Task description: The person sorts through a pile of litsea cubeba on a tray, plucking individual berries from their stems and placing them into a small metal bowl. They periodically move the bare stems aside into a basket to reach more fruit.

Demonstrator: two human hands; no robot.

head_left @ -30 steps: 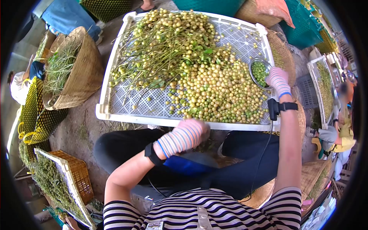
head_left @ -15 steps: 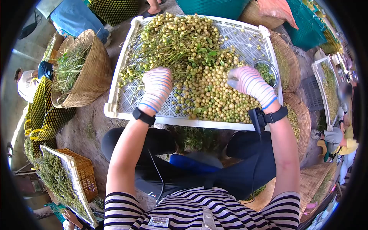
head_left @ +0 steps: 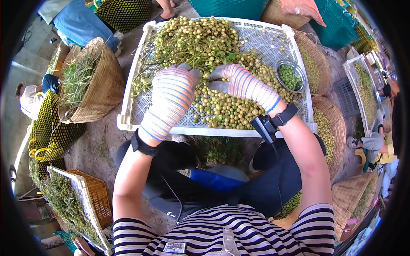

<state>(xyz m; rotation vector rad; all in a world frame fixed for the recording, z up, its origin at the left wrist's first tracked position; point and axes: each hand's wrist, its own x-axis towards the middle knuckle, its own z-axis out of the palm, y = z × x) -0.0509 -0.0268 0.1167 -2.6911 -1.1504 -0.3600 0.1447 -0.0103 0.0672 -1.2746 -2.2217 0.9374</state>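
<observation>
A white lattice tray [head_left: 145, 112] lies in front of me, bearing a heap of stemmed yellow-green fruit [head_left: 192, 38] and loose round fruit [head_left: 235, 109]. My left hand [head_left: 174, 96], in a striped glove, is over the tray's left middle, its fingers closed at the lower edge of the stemmed heap. Just right of it my right hand [head_left: 243, 83], gloved too, has its thumb and fingers bent toward the stems. What sits between the fingertips of either hand is too small to tell. A metal bowl of green fruit [head_left: 291, 77] rests on the tray's right side.
A wicker basket of stems [head_left: 96, 91] stands left. Round baskets of fruit [head_left: 326, 132] are on the right, teal baskets [head_left: 226, 7] behind the tray. Another tray [head_left: 81, 196] leans at lower left. Other people [head_left: 32, 98] are at the left and right edges.
My right hand has moved left from near the bowl to the stems. My left hand has moved slightly up and right, so the two are now close together. The bowl is now fully visible.
</observation>
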